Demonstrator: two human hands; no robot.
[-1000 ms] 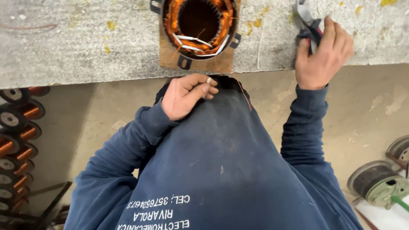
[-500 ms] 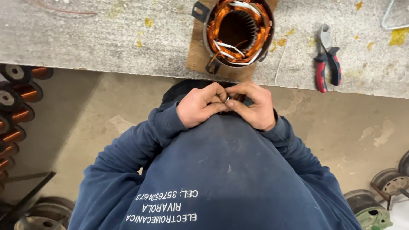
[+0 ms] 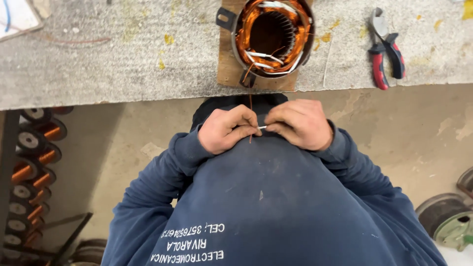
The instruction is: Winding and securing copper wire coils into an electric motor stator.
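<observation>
A motor stator [image 3: 272, 38] with copper windings sits on a small wooden board [image 3: 227, 69] at the near edge of a grey workbench [image 3: 113, 59]. A thin copper wire [image 3: 250, 106] runs from the stator down to my hands. My left hand [image 3: 227, 129] and my right hand [image 3: 301, 124] meet in front of my chest, fingertips pinching the wire and a small white sleeve [image 3: 261, 128] between them. Both arms wear dark blue sleeves.
Red-handled pliers [image 3: 386, 49] lie on the bench to the right of the stator. Copper wire spools [image 3: 27, 162] stand in a rack at lower left. Round metal motor parts [image 3: 448, 216] lie on the concrete floor at lower right.
A second ago my right hand was up on the bench by the pliers. It has come down to join my left hand at the wire, leaving the pliers on the bench.
</observation>
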